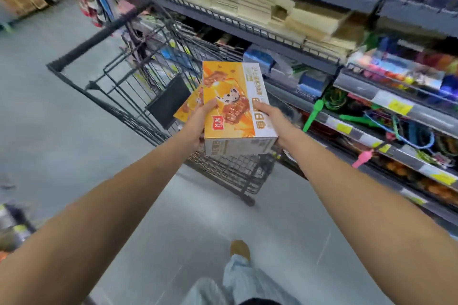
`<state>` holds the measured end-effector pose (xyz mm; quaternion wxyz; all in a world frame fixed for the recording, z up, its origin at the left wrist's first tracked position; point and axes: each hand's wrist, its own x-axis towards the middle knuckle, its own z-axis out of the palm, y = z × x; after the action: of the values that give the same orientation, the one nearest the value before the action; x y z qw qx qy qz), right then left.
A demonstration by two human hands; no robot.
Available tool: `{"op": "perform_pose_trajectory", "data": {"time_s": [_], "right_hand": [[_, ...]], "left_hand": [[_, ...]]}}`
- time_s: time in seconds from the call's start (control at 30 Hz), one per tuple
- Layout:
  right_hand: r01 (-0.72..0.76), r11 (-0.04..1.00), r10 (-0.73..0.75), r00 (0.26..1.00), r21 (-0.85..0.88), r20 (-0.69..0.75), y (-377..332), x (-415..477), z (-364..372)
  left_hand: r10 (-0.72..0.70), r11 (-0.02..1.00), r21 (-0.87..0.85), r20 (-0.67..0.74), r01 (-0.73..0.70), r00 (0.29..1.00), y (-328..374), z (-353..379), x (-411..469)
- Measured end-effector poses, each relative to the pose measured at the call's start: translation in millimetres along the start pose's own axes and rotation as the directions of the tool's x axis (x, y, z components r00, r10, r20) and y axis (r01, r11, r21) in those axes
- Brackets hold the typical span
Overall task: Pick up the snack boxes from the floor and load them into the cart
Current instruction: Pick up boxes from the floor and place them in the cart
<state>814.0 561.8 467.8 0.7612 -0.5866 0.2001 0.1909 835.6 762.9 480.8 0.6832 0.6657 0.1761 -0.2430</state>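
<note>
As our left hand (198, 120) and right hand (267, 112) clasp the snack box (233, 96) by its long sides, the cart (99, 35) sits directly beneath.

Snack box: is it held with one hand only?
No: the left hand grips the snack box on its left edge and the right hand grips its right edge.

Single head-worn wide-angle view, tilted forward and down along both arms. Left hand (195, 122) and right hand (271, 116) on snack box (233, 96) close up, cart (99, 35) just beyond, shelves (292, 38) right, floor (49, 126) below.
</note>
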Motion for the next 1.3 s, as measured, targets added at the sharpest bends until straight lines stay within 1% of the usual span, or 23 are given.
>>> {"op": "perform_pose_trajectory", "data": {"time_s": [0.1,0.17,0.33,0.43,0.57,0.7,0.77,0.9,0.97,1.03,1.1,1.17,1.23,1.3], "right_hand": [[-0.021,0.999,0.022,0.999,-0.027,0.033,-14.7,40.6,22.9],[-0.035,0.999,0.036,0.998,-0.039,0.044,-19.0,67.7,34.1],[-0.116,0.988,0.117,0.993,-0.097,0.007,-16.7,127.0,55.0],[-0.161,0.979,0.155,0.986,-0.121,-0.054,-10.8,164.9,66.2],[-0.252,0.964,0.244,0.964,-0.08,-0.105,-0.9,214.9,81.8],[-0.384,0.922,0.375,0.918,-0.052,-0.13,14.0,259.0,96.4],[-0.433,0.902,0.426,0.89,-0.005,-0.162,26.3,281.2,105.7],[-0.423,0.889,0.453,0.868,0.174,-0.205,44.9,311.1,121.8],[-0.403,0.889,0.446,0.871,0.216,-0.207,52.3,318.8,129.4],[-0.375,0.9,0.423,0.875,0.223,-0.235,59.1,330.7,137.3],[-0.36,0.902,0.421,0.853,0.236,-0.308,64.3,337.4,142.4],[-0.352,0.903,0.423,0.828,0.245,-0.369,66.5,345.1,147.2],[-0.36,0.903,0.426,0.825,0.236,-0.372,69.6,350.7,149.1],[-0.374,0.899,0.435,0.82,0.226,-0.372,68.8,356.1,148.6]], "left_hand": [[0.016,1.0,-0.007,-0.027,-0.016,1.0,21.8,-22.0,28.2],[-0.004,1.0,-0.009,-0.042,0.003,0.999,32.6,-35.0,46.9],[-0.092,0.994,0.051,-0.002,0.092,0.996,47.3,-66.8,112.6],[-0.154,0.979,0.138,0.025,0.149,0.988,53.4,-84.3,163.0],[-0.266,0.939,0.246,0.083,0.239,0.96,62.0,-101.9,230.3],[-0.355,0.9,0.317,0.139,0.298,0.925,71.8,-118.1,288.1],[-0.392,0.873,0.373,0.149,0.315,0.908,73.7,-127.0,317.9],[-0.411,0.835,0.458,0.153,0.304,0.899,74.8,-138.3,357.7],[-0.405,0.821,0.496,0.158,0.283,0.9,74.6,-143.6,370.0],[-0.419,0.822,0.491,0.18,0.287,0.89,78.1,-148.2,381.3],[-0.435,0.816,0.497,0.192,0.296,0.88,76.4,-148.8,388.9],[-0.415,0.79,0.556,0.178,0.256,0.892,78.8,-147.7,394.9],[-0.382,0.769,0.592,0.126,0.24,0.915,78.9,-149.5,399.8],[-0.367,0.776,0.582,0.105,0.243,0.924,76.6,-152.2,403.4]]}}
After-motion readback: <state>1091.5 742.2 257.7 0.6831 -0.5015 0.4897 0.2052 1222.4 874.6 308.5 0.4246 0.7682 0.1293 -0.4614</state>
